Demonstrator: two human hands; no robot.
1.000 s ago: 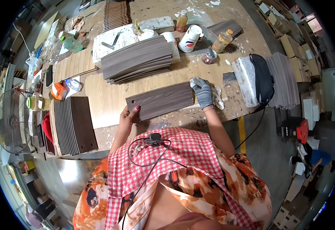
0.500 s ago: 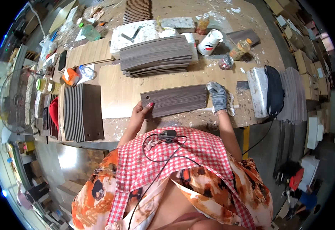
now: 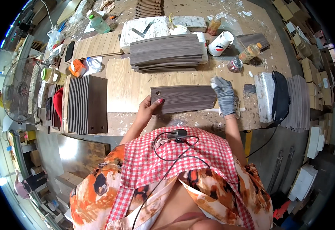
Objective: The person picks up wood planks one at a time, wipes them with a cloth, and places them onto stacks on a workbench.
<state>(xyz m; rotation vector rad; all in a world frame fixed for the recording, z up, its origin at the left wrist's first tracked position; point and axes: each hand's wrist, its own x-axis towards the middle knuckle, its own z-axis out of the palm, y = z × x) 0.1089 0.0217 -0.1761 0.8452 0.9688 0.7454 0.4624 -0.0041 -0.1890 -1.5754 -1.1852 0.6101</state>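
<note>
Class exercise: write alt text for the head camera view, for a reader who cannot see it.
Seen from above, a person holds a dark brown wood-grain board with a round hole flat on a pale wooden workbench, bare left hand at its near left corner, grey-gloved right hand at its right end. A stack of similar dark boards lies behind, a fanned row of dark panels to the left.

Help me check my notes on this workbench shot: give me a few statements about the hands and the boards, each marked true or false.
1. The left hand is bare and holds the near left end of the dark wood-grain board. True.
2. The right hand is bare. False: it wears a grey glove.
3. The board has a round hole near its left end. True.
4. The board stands upright on edge. False: it lies flat on the light wooden panel.
5. A stack of dark boards lies beyond it. True.
</note>
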